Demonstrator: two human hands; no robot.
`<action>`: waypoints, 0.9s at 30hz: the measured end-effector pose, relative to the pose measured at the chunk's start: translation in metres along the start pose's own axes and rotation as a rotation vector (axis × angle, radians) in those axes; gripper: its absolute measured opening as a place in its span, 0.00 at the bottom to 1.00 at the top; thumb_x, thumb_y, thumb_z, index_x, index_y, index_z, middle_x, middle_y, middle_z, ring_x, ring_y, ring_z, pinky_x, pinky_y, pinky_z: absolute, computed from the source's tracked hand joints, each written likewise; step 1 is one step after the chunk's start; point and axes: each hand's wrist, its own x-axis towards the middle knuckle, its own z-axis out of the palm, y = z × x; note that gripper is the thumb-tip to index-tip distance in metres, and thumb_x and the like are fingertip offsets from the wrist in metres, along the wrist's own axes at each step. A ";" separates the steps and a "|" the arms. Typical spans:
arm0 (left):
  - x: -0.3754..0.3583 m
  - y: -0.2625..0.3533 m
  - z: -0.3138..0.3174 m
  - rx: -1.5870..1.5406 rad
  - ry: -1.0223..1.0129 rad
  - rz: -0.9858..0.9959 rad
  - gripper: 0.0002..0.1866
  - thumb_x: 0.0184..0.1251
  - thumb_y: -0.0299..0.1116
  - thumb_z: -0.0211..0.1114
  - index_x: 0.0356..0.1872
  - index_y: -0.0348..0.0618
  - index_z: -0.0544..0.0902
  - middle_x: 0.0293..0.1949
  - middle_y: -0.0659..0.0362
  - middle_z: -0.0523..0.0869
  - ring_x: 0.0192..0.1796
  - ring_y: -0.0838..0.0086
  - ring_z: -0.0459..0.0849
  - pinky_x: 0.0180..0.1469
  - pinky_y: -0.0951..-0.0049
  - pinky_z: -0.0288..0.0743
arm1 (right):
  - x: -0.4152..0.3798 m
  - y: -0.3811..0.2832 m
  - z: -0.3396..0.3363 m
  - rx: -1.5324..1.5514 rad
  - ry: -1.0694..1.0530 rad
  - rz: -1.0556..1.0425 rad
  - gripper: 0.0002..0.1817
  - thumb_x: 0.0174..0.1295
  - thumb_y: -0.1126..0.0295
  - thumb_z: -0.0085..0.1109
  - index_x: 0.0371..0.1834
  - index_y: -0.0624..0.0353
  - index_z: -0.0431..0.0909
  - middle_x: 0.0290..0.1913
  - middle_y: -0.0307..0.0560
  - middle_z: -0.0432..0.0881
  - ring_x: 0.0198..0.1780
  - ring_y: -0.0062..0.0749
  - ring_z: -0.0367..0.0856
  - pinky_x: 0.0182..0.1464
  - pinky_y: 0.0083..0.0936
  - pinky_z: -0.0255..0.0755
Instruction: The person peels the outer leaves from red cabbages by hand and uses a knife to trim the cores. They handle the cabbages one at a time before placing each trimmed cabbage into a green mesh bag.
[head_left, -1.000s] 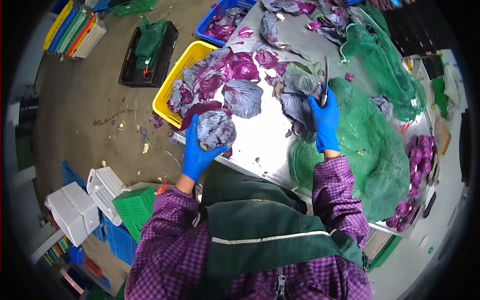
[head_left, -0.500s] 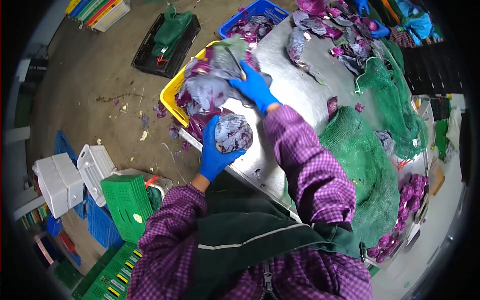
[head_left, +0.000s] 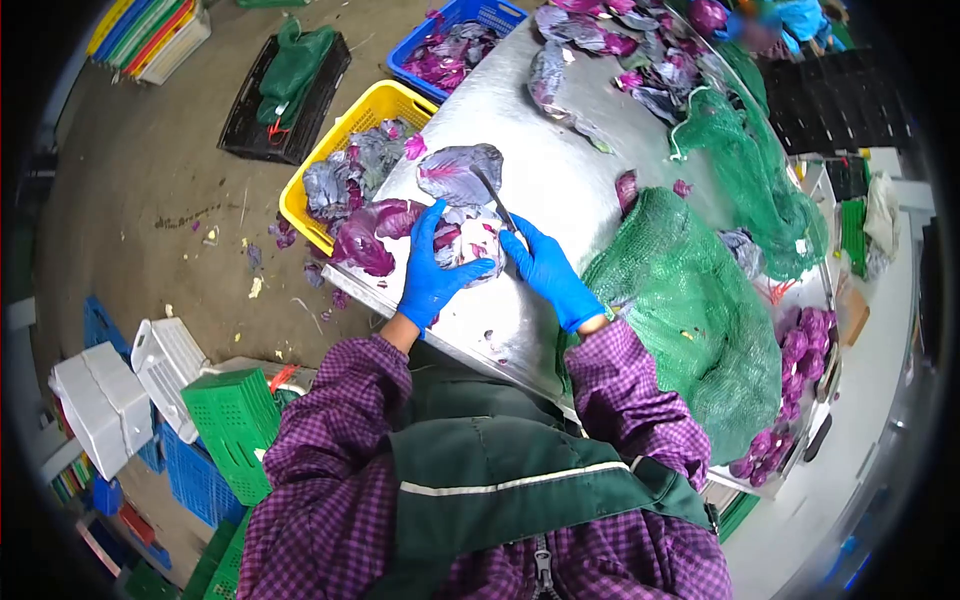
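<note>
Left hand is cupping a red cabbage in a wide curl of thumb and fingers, apparently steadying it for the knife, which the right hand is gripping at the cabbage's three o'clock, fingers partly hidden. Under them the tabletop is spreading. One loose leaf is lying at twelve; a yellow crate is standing at ten, seemingly handy for leaves. Unlike half a second ago, the right hand isn't reaching crateward with leaves, and the cabbage is showing a paler side.
</note>
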 end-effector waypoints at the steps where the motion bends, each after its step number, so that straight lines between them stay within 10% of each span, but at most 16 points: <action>1: 0.002 0.004 -0.001 0.074 -0.045 0.024 0.54 0.39 0.35 0.82 0.69 0.39 0.57 0.62 0.49 0.67 0.63 0.64 0.68 0.66 0.66 0.64 | -0.009 -0.006 -0.004 0.006 0.014 0.003 0.26 0.67 0.52 0.51 0.65 0.53 0.68 0.46 0.57 0.82 0.35 0.41 0.85 0.37 0.30 0.77; 8: 0.018 0.000 -0.006 0.133 -0.192 -0.055 0.58 0.38 0.43 0.83 0.69 0.35 0.55 0.63 0.48 0.66 0.65 0.62 0.66 0.66 0.65 0.63 | -0.041 -0.025 -0.015 -0.493 0.078 -0.375 0.36 0.61 0.63 0.54 0.74 0.44 0.52 0.67 0.57 0.65 0.35 0.47 0.84 0.31 0.35 0.79; 16: 0.044 0.016 0.008 0.233 -0.252 -0.057 0.58 0.30 0.52 0.83 0.63 0.31 0.63 0.61 0.44 0.68 0.61 0.57 0.71 0.63 0.62 0.67 | -0.047 0.001 -0.011 -0.688 0.195 -0.255 0.27 0.60 0.69 0.51 0.65 0.53 0.62 0.34 0.50 0.75 0.24 0.43 0.80 0.23 0.39 0.74; 27: 0.072 0.014 0.021 0.305 -0.285 -0.099 0.55 0.27 0.58 0.82 0.57 0.30 0.71 0.51 0.44 0.79 0.53 0.57 0.79 0.58 0.62 0.72 | -0.026 0.023 -0.008 -0.600 0.223 -0.158 0.13 0.62 0.72 0.46 0.50 0.57 0.67 0.33 0.57 0.79 0.32 0.52 0.81 0.33 0.44 0.74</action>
